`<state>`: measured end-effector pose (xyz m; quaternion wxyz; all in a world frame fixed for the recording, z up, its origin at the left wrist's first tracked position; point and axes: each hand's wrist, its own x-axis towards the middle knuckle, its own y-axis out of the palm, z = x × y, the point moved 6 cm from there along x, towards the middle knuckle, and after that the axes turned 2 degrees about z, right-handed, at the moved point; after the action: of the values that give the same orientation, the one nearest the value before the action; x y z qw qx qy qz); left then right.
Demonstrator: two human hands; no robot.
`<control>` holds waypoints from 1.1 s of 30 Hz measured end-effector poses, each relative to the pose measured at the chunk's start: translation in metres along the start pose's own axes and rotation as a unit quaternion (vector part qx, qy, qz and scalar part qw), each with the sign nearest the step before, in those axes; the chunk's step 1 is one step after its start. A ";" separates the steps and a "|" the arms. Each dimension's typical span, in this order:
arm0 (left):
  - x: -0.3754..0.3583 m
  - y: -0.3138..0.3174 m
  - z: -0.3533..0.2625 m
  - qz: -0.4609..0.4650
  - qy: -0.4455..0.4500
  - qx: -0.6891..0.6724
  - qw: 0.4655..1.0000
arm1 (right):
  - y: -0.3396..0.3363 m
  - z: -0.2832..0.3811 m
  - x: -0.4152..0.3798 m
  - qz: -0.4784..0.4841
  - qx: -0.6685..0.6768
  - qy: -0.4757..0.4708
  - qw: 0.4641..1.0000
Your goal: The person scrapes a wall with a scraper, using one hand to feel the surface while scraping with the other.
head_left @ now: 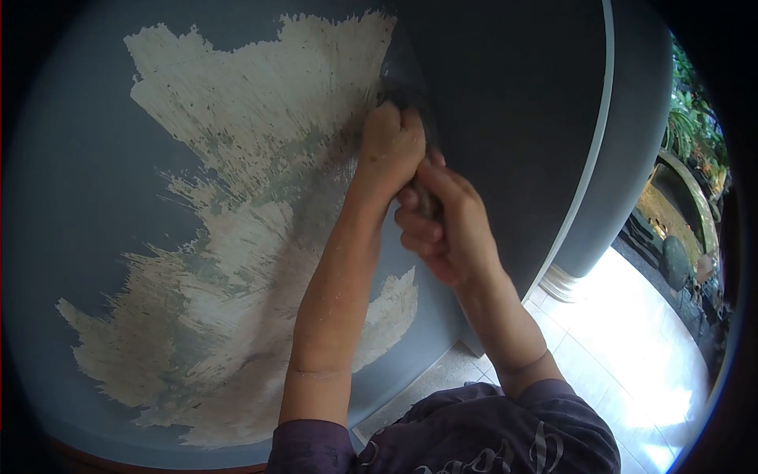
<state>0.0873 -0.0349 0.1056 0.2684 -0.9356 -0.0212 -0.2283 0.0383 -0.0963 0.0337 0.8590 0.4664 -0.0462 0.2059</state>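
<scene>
A grey-painted wall fills the left and middle, with a large ragged patch of bare pale plaster where the paint is off. Both hands grip one dark hand tool near the right edge of this patch. My left hand is closed around its upper part, against the wall. Lower down, my right hand wraps its fingers around the handle. The tool's working end is dark, blurred and mostly hidden by my left hand, so its exact kind does not show. Pale dust specks my left forearm.
A darker wall face meets the patched wall at a corner on the right and ends in a pale edge strip. Beyond it stands a rounded grey column. White floor tiles lie below, with plants and stones outside.
</scene>
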 end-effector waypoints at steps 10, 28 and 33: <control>-0.012 -0.001 0.010 0.035 -0.065 0.017 0.997 | 0.004 -0.012 -0.015 -0.015 0.018 0.012 1.000; -0.026 -0.008 0.023 0.063 -0.084 0.035 0.994 | 0.003 -0.036 -0.021 0.006 0.052 0.040 0.998; -0.008 -0.004 0.002 0.018 0.032 0.025 0.999 | 0.001 -0.011 -0.004 0.018 0.016 0.009 1.000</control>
<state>0.0804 -0.0300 0.1019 0.2962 -0.9210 -0.0017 -0.2529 0.0327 -0.0879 0.0274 0.8481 0.4774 -0.0435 0.2257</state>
